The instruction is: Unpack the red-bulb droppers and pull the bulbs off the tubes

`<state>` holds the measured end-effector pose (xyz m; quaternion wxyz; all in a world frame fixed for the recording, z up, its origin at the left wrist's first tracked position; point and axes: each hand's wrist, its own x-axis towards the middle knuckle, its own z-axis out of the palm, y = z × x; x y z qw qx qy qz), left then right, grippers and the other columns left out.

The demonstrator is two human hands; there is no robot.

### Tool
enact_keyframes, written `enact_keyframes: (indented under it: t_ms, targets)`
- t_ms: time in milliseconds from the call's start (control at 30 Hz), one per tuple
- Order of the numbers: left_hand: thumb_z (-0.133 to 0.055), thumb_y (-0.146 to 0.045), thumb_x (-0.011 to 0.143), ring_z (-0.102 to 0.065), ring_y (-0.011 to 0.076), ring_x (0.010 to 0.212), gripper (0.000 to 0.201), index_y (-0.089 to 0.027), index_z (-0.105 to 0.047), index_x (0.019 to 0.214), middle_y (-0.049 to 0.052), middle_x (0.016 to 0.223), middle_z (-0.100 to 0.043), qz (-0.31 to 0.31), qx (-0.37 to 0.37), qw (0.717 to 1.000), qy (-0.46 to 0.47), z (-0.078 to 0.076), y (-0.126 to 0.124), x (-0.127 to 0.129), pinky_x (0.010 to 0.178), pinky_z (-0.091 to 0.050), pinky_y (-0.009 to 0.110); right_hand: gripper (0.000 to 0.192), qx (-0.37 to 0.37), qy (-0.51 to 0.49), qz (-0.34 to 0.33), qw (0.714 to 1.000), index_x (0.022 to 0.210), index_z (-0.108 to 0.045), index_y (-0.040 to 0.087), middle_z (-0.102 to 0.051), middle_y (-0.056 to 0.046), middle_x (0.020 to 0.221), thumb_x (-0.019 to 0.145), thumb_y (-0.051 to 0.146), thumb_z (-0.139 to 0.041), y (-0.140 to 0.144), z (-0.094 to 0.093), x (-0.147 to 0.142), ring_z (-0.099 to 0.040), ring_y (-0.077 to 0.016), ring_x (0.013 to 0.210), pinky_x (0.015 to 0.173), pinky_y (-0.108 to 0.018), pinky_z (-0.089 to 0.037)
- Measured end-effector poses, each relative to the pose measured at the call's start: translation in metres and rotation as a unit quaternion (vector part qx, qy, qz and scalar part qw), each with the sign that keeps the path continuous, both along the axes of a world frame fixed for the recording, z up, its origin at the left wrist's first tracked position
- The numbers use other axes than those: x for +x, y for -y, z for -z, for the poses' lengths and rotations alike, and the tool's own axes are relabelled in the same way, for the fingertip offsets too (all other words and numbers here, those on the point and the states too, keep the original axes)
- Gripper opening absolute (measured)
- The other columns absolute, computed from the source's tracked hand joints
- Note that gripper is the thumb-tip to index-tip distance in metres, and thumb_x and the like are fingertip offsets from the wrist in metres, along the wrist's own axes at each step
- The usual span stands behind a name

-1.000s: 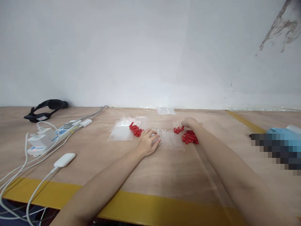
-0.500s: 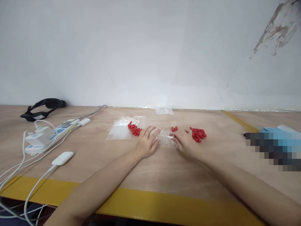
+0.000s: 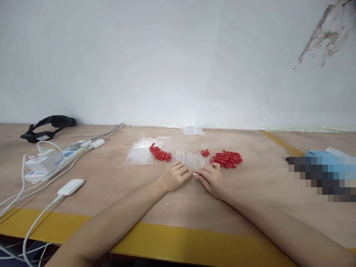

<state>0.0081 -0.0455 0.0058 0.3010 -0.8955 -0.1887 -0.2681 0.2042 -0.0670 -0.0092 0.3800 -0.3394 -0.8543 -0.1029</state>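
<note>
Two bare forearms extend into the frame from the bottom edge, seen from a head-worn camera, each ending in an ungloved hand: the left hand and the right hand. No sleeve, cuff or fabric covers either arm along its visible length, from near the elbow to the wrist. The wrists carry no watch, strap or bracelet, and no rings can be made out on the fingers. Fingernails look short and unpainted, though the detail is small. Both arms are slender and taper evenly toward narrow wrists; the left one crosses more of the frame
</note>
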Motion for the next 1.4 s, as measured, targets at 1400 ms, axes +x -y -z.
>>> enact_keyframes:
  t_ms: [1400]
  targets:
    - [-0.042, -0.007, 0.078, -0.052, 0.013, 0.066, 0.016, -0.016, -0.055, 0.082, 0.002, 0.076, -0.053, -0.141, -0.132, 0.954, 0.23, 0.001, -0.04, -0.01, 0.06, -0.042, 0.023, 0.036, -0.227, -0.268, 0.339, 0.873, 0.104, -0.055, 0.013, -0.061, -0.007, 0.085, 0.072, 0.029, -0.054, -0.092, -0.057, 0.134, -0.056, -0.0173, 0.072, 0.067, -0.03, -0.043]
